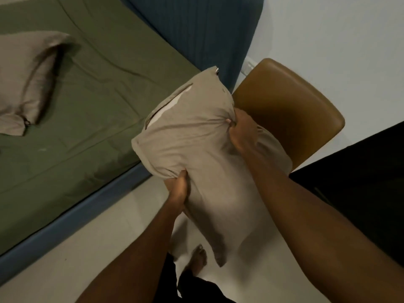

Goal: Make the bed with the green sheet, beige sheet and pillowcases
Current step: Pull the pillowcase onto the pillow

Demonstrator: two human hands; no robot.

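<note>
Brown chair (290, 110) just behind the held pillow (196, 138)

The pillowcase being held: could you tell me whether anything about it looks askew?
Yes. On the held pillowcase, gripped by the left hand and right hand, a slit near the top gapes, showing the white pillow inside.

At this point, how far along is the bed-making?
Done: green sheet covers the mattress, one cased pillow lies on it. In hand: left hand and right hand grip a second pillow, white still showing at the opening. Left: placing it; no beige sheet visible.
</note>
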